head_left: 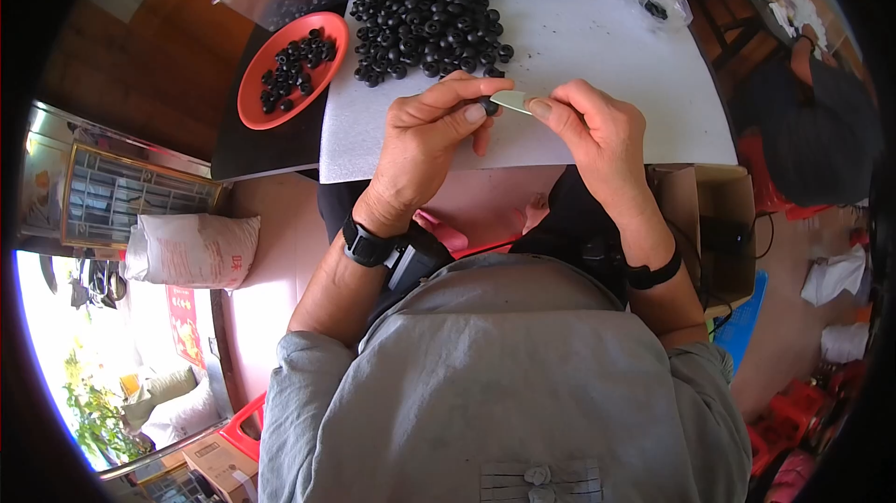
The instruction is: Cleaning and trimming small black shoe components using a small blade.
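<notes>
1. Head view, where the thing is: a small black piece sits in the left hand, above the near part of a white sheet and in front of a pile of black pieces; more loose pieces lie in a red-orange bowl on the left
2. Head view, left grip: the thumb and forefinger are closed on the piece in a pinch, hiding much of it, so its exact shape and tilt cannot be told
3. Head view, right grip: the right hand pinches a flat, pale green tool between thumb and forefinger, its free end reaching to the piece and the left fingertips; whether it actually touches the piece cannot be made out
4. Head view, handling the piece: judging by its size and sheen, and by the similar ones in the pile, it should be very light, stiff and rather slippery, likely to roll or shoot out if squeezed off-centre; best held across opposite sides, fingertips clear of the tool's edge
5. Head view, handling the tool: it looks light, thin and probably fairly stiff; a hold close behind the free end should give the steadiest control
</notes>
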{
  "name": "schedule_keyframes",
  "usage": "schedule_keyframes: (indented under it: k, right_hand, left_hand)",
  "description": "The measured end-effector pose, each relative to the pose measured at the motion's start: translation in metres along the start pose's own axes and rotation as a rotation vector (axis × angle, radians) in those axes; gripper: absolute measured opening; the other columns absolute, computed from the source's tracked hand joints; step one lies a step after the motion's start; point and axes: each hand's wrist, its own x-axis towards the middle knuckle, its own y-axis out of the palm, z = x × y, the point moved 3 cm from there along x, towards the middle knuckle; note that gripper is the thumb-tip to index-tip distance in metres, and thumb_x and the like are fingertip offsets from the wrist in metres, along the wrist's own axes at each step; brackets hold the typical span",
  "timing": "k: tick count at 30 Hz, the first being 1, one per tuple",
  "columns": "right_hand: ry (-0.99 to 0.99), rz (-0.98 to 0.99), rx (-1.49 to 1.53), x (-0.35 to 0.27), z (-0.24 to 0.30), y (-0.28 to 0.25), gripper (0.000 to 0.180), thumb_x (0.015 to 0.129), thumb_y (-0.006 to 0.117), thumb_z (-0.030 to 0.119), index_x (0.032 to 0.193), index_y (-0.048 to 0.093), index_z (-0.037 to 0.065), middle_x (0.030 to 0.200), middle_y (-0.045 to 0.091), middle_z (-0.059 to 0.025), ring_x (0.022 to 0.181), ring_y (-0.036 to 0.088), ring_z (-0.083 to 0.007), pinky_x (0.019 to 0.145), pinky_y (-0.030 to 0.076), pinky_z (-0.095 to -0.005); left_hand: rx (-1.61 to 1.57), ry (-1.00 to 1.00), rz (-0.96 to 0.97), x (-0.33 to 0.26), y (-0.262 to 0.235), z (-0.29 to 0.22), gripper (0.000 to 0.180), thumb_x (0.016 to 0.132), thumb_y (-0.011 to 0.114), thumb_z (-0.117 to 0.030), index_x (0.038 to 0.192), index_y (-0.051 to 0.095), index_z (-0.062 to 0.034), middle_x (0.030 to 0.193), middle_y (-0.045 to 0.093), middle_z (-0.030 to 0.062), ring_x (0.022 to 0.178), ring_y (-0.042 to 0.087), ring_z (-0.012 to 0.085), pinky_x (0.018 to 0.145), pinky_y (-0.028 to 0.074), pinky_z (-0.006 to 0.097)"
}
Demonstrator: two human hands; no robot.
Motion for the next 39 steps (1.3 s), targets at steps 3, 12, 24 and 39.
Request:
schedule_keyframes:
  k: [3, 12, 24, 39]
  right_hand:
    - [-0.002, -0.004, 0.006, 0.0000, 0.0006, 0.0001, 0.026, 0.094, 0.077, 0.027, 0.081, 0.067, 0.006, 0.064, 0.063, -0.0060, 0.052, 0.057, -0.0213, 0.050, 0.042, -0.0346]
    - [-0.105, -0.032, -0.053, -0.0017, -0.0015, 0.0017, 0.025, 0.091, 0.078, 0.026, 0.080, 0.066, 0.007, 0.062, 0.060, -0.0057, 0.055, 0.058, -0.0226, 0.050, 0.043, -0.0359]
    - [-0.060, -0.058, 0.027, -0.0038, -0.0020, -0.0004, 0.025, 0.090, 0.079, 0.025, 0.079, 0.066, 0.007, 0.063, 0.062, -0.0059, 0.054, 0.058, -0.0219, 0.050, 0.042, -0.0351]
    - [-0.136, -0.040, -0.026, -0.0054, 0.0056, -0.0005, 0.021, 0.089, 0.080, 0.017, 0.079, 0.065, 0.006, 0.065, 0.059, -0.0055, 0.057, 0.056, -0.0213, 0.052, 0.041, -0.0360]
  left_hand:
    - [-0.018, 0.009, -0.009, -0.0006, 0.0003, 0.0009, 0.029, 0.098, 0.060, 0.003, 0.125, 0.072, 0.0041, 0.099, 0.060, 0.0063, 0.078, 0.057, 0.0145, 0.073, 0.048, 0.026]
    - [-0.033, -0.011, -0.041, -0.0006, 0.0022, 0.0005, 0.027, 0.098, 0.058, 0.005, 0.121, 0.072, 0.0061, 0.098, 0.061, 0.0065, 0.080, 0.057, 0.0149, 0.070, 0.049, 0.027]
    - [-0.031, -0.016, -0.012, -0.0028, 0.0026, -0.0001, 0.027, 0.099, 0.060, 0.003, 0.123, 0.071, 0.0067, 0.100, 0.060, 0.0064, 0.082, 0.057, 0.0147, 0.069, 0.049, 0.027]
    - [0.136, -0.007, 0.028, 0.0010, 0.0024, 0.0002, 0.028, 0.095, 0.059, 0.007, 0.117, 0.076, -0.0011, 0.100, 0.061, 0.0038, 0.077, 0.060, 0.0124, 0.071, 0.051, 0.025]
